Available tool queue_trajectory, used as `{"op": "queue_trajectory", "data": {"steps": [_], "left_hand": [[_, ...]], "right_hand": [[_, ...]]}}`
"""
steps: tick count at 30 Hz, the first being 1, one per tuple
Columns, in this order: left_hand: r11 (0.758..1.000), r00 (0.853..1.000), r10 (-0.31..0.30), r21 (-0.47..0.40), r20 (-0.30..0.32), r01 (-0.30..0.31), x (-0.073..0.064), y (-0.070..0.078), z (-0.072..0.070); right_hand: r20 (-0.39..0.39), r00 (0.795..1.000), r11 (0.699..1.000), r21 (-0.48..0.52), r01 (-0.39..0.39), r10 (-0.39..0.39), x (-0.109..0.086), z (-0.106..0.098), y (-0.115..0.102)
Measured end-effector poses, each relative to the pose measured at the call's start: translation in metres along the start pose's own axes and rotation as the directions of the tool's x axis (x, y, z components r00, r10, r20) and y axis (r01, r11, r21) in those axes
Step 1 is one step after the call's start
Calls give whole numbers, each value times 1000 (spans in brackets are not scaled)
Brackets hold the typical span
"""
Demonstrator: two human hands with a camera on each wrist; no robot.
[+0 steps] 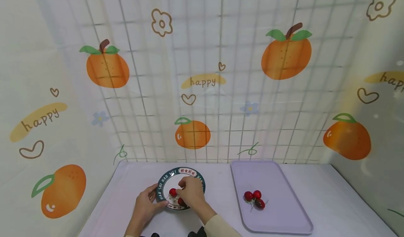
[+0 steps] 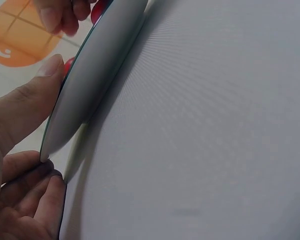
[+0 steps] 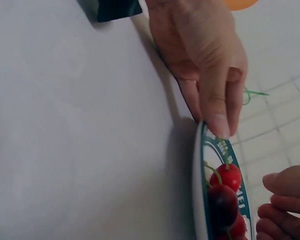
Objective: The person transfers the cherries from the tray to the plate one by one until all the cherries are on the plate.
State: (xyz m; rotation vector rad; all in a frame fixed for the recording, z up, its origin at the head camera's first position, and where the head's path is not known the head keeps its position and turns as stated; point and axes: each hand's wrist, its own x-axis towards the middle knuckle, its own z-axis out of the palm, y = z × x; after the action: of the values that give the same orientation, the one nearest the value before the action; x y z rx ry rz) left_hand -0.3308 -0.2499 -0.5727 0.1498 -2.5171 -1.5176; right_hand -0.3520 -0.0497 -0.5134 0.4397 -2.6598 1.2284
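My left hand (image 1: 146, 206) holds the near left rim of a round white plate (image 1: 161, 186) with a green lettered border, thumb on top and fingers at the edge. Several cherries lie on the plate, among them a bright red cherry (image 3: 227, 176) with a green stem and a dark red cherry (image 3: 223, 206). Over the plate hovers my right hand (image 1: 192, 193), fingers loosely bent, close to the cherries. Nothing shows between its fingers in the right wrist view, where a gap separates it from the fruit.
To the right lies a lilac rectangular tray (image 1: 268, 181) with three cherries (image 1: 257, 196) on its left part. A white cloth covers the table (image 1: 217, 195). Behind stands a curtain (image 1: 202, 107) printed with oranges, in front of a wire grid.
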Motion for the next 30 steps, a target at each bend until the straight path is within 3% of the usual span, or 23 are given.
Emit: {"op": "queue_trajectory", "data": {"steps": [10, 16, 30], "left_hand": [[999, 1000, -22, 24, -1, 22, 2, 1, 4], [1000, 1000, -8, 24, -8, 8, 0, 3, 3], [999, 999, -36, 33, 2, 36, 0, 3, 2]], "right_hand": [[-47, 999, 1000, 11, -19, 20, 5, -29, 15], [-84, 996, 1000, 11, -18, 18, 8, -58, 35], [-176, 975, 990, -23, -141, 135, -3, -127, 83]]}}
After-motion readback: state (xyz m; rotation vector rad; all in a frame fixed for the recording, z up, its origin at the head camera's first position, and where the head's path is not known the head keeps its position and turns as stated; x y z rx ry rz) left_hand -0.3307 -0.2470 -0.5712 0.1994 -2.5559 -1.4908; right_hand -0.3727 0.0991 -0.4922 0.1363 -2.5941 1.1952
